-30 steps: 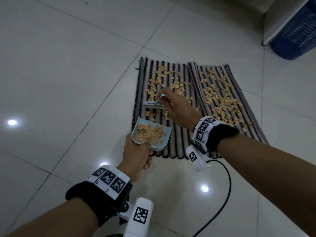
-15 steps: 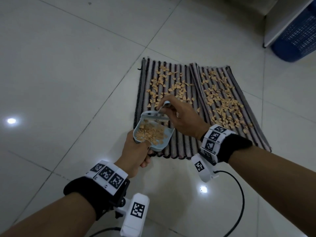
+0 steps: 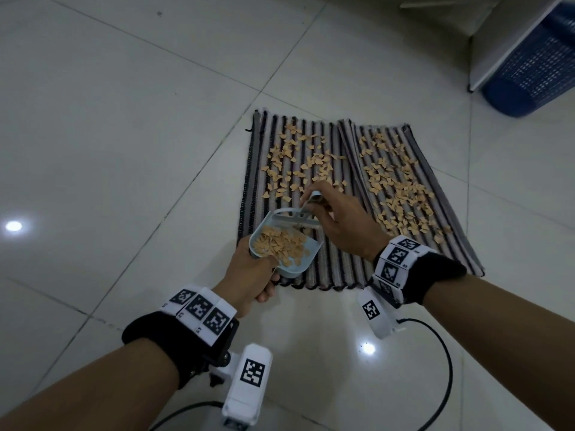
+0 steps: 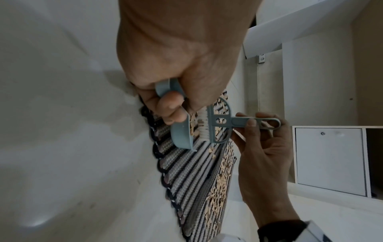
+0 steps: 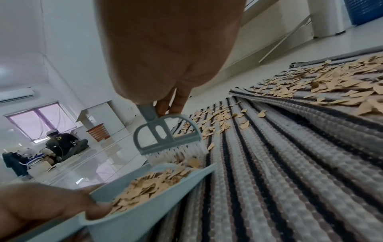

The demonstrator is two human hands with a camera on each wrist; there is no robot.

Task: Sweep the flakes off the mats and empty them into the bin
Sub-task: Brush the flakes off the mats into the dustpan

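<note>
Two striped mats lie side by side on the tiled floor: the left mat (image 3: pixel 323 269) and the right mat (image 3: pixel 413 163), both strewn with tan flakes (image 3: pixel 395 194). My left hand (image 3: pixel 249 278) grips the handle of a pale blue dustpan (image 3: pixel 298 262), tilted up and holding a heap of flakes (image 5: pixel 149 185). My right hand (image 3: pixel 342 219) pinches the handle of a small blue-grey brush (image 5: pixel 165 137), whose white bristles (image 4: pixel 204 124) touch the pan's front lip. The blue mesh bin (image 3: pixel 535 66) stands at the far right.
A white cabinet panel (image 3: pixel 497 42) stands beside the bin. A black cable (image 3: pixel 435 362) runs across the floor near my right wrist. In the right wrist view a person (image 5: pixel 60 142) sits far off on the floor, near a brown basket (image 5: pixel 99 132).
The brush has been drawn back across the left mat to the dustpan's lip, pushing flakes in. The dustpan has risen and tilted up a little.
</note>
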